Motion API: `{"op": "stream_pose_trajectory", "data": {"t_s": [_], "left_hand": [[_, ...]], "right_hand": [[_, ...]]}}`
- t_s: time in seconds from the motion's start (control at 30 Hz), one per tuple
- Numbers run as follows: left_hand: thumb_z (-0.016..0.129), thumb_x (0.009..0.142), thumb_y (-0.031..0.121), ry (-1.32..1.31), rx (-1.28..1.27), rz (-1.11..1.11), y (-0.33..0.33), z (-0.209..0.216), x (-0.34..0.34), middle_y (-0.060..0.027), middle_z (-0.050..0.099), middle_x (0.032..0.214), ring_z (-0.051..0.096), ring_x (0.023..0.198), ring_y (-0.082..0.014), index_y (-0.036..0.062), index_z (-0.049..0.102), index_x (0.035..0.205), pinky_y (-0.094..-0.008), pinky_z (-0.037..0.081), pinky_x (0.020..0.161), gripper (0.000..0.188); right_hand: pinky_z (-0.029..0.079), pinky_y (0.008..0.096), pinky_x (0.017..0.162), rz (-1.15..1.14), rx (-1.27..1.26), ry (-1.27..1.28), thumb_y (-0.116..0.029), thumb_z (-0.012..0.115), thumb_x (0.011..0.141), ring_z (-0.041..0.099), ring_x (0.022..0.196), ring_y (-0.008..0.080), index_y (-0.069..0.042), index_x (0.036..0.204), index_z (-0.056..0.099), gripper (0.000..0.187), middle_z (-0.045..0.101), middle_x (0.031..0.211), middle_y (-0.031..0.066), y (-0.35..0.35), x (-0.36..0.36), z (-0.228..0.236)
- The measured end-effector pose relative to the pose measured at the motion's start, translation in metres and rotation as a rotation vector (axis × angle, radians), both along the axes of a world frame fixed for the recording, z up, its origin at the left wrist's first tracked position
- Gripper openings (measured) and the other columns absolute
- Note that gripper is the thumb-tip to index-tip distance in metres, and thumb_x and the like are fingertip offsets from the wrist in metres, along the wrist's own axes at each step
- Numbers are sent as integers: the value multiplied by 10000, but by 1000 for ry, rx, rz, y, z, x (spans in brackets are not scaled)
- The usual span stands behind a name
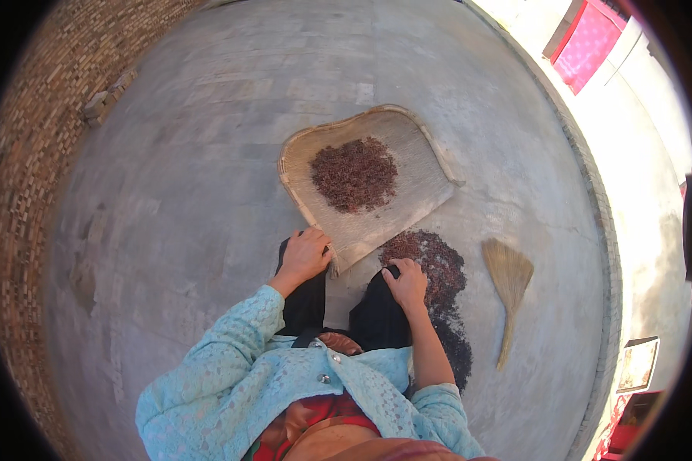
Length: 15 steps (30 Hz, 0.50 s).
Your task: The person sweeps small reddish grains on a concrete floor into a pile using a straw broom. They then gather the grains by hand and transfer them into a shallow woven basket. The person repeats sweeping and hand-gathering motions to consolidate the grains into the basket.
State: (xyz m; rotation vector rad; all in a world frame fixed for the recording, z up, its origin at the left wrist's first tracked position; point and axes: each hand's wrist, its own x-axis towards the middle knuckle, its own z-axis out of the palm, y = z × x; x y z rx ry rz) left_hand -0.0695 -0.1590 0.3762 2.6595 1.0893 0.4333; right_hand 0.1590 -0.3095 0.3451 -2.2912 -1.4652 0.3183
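Note:
My left hand (304, 252) lies over my left knee, fingers loosely bent and holding nothing, close to the near corner of a woven winnowing basket (430, 188). On my right knee rests my right hand (409, 283), its fingers spread. The wide, shallow basket sits on the ground before me, with a raised, bound rim along its back and left side. A heap of small dark red dried pieces (354, 174), perhaps peppercorns or husks, is inside it. Beside my right leg, a second pile (438, 265) lies on the ground, reddish at the far end and blackish nearer me.
A straw broom (507, 280) lies to the right of the ground pile, handle toward me. Grey concrete (207, 138) surrounds the basket. A brick wall (31, 169) with loose bricks (98, 106) at its foot bounds the left; a raised edge (592, 177) curves along the right.

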Motion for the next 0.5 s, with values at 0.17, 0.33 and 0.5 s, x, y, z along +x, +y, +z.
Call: {"op": "stream_pose_trajectory", "data": {"t_s": [0.17, 0.33, 0.5], "left_hand": [[693, 788, 264, -47, 35, 7, 2, -3, -7, -49, 647, 1010, 577, 1060, -226, 89, 673, 940, -424, 416, 845, 232], [719, 767, 253, -43, -4, 0, 1, -1, -2, -51, 643, 994, 579, 1048, -230, 87, 672, 934, -422, 417, 847, 240], [730, 758, 268, -35, -10, 7, 3, -2, -2, -51, 643, 996, 578, 1049, -220, 102, 679, 950, -427, 411, 860, 259]], "right_hand": [[444, 504, 900, 5, 5, -49, -401, 686, 807, 556, 1101, 289, -180, 1092, 682, 361, 629, 1100, 58, 4, -4, -5], [447, 504, 898, -5, -16, -36, -415, 680, 812, 554, 1113, 290, -182, 1091, 681, 364, 625, 1134, 61, 2, -3, -1], [435, 518, 934, -9, -80, -11, -444, 690, 793, 549, 1136, 284, -178, 1109, 675, 413, 614, 1164, 67, 4, -4, 3]]}}
